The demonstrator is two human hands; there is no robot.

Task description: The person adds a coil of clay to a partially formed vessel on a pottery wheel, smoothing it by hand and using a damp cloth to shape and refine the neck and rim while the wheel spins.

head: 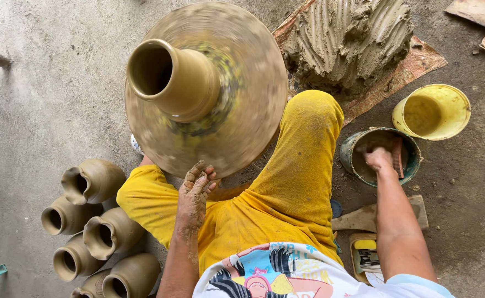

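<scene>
A wet clay vase (173, 80) with a flared neck stands on a spinning potter's wheel (242, 118) in front of me. My left hand (195, 187), coated in clay, rests against the near rim of the wheel with fingers loosely curled and nothing held. My right hand (379, 158) reaches down into a small dark bucket (347, 152) of muddy water at my right; its fingers are partly hidden in the bucket. My knees in yellow trousers (297, 165) frame the wheel.
Several finished clay pots (96, 221) lie on the concrete floor at my left. A big mound of grooved clay (350, 38) sits on a mat behind the wheel. A yellow bucket (433, 110) and a wooden paddle (361, 218) are at my right.
</scene>
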